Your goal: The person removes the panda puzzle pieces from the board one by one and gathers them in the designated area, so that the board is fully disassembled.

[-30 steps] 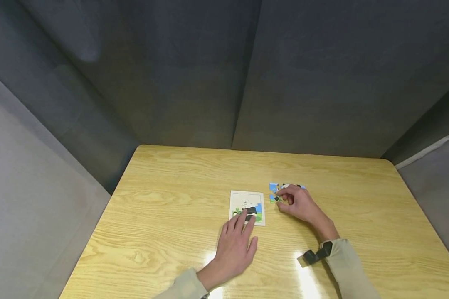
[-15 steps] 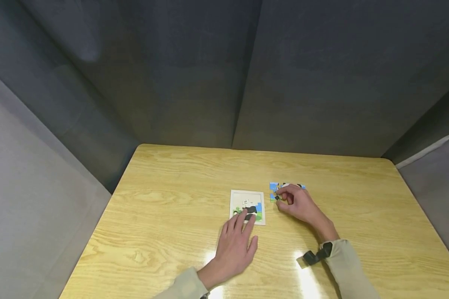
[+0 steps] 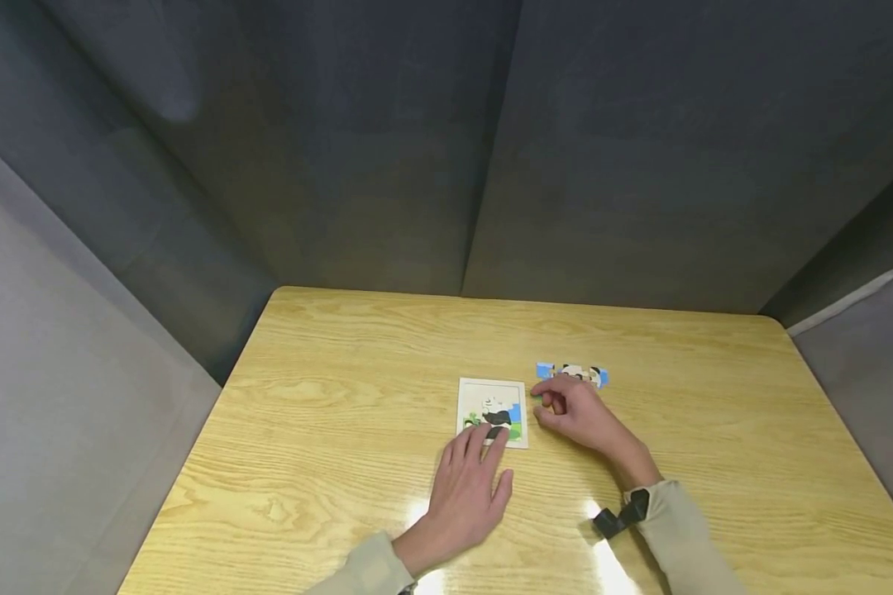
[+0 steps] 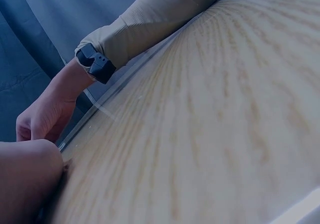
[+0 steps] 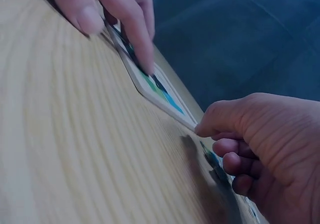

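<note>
A small white-rimmed puzzle board [image 3: 492,382] lies on the table, partly filled with panda-picture pieces in black, white, green and blue. My left hand [image 3: 467,496] rests its extended fingertips on the lower part of the board. Just right of the board, my right hand [image 3: 582,416] pinches a puzzle piece [image 5: 211,156] between thumb and fingers. Green and dark colours show on that piece in the right wrist view; the fingers hide most of it. Beyond the right hand lie several loose puzzle pieces [image 3: 579,373] with a panda face and blue, partly covered by the hand.
The wooden table [image 3: 327,397] reaches around both hands. Dark curtains [image 3: 387,149] hang behind its far edge, and grey cloth [image 3: 59,397] hangs at the left. A black wrist camera [image 3: 620,522] juts from the right sleeve, low over the table.
The right hand has moved left and slightly nearer, toward the board, taking a puzzle piece from the loose group. The panda-face pieces are more exposed now. The left hand has stayed in place.
</note>
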`<action>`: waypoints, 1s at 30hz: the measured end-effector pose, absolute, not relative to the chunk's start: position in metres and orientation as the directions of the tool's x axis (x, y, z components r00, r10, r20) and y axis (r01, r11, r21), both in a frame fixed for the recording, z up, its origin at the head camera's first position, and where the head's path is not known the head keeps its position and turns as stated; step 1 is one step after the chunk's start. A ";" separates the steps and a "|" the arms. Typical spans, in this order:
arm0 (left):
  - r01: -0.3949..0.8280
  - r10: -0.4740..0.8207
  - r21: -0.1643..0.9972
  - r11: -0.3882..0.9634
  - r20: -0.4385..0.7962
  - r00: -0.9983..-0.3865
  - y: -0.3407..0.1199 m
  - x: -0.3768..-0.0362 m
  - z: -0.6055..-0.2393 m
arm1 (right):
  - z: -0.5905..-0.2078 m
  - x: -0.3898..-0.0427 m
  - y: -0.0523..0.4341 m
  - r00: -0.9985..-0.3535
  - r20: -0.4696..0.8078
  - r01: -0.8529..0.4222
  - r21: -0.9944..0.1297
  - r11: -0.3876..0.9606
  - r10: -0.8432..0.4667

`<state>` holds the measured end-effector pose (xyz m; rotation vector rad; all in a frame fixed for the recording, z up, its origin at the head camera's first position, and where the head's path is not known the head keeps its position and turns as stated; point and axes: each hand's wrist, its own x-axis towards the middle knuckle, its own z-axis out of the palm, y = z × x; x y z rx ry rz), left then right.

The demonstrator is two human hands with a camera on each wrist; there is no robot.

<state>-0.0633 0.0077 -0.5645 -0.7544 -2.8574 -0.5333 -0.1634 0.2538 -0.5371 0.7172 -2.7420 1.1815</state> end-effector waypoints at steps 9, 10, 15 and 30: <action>0.503 0.447 0.308 0.807 0.237 -0.863 0.008 -0.065 -0.565 | -0.530 -0.161 0.229 -0.858 0.205 -0.472 -0.675 0.566 -0.471; 0.504 0.447 0.304 0.808 0.239 -0.862 0.008 -0.065 -0.565 | -0.530 -0.161 0.226 -0.853 0.204 -0.478 -0.674 0.564 -0.480; 0.507 0.451 0.297 0.809 0.241 -0.860 0.008 -0.064 -0.564 | -0.528 -0.164 0.215 -0.833 0.186 -0.495 -0.673 0.550 -0.521; 0.528 0.473 0.254 0.810 0.250 -0.845 0.006 -0.063 -0.563 | -0.522 -0.169 0.195 -0.859 0.023 -0.400 -0.654 0.642 -0.511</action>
